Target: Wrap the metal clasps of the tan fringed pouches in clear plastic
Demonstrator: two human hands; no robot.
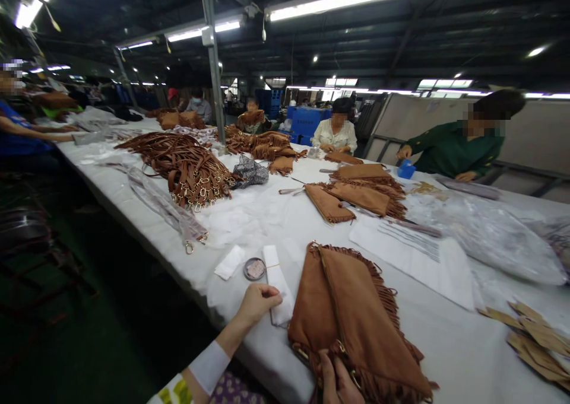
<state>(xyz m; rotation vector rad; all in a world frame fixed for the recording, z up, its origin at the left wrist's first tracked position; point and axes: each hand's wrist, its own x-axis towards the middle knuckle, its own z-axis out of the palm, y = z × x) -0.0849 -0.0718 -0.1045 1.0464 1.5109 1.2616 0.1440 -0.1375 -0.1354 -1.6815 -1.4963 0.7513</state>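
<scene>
A brown fringed bag (356, 309) lies on the white-covered table in front of me, with a zipper along it and brass-coloured rings at its lower end. My right hand (336, 377) grips the bag's near edge beside a metal ring, fingers closed. To the left, my left hand (258, 303) hovers with thumb and fingers pinched together; whatever sits between the tips is too small to make out. Right by it lies a banded stack of white strips (272, 258). A small round dish (255, 268) with pale pinkish content and a folded white paper (230, 262) are just beyond.
Brown straps with brass clasps (196, 175) are heaped farther left. More fringed bags (360, 196) lie ahead, near a printed sheet (409, 261) and clear plastic bags (485, 232). Brown card tags (534, 339) are at right. Several people work around the table, one in green (454, 143).
</scene>
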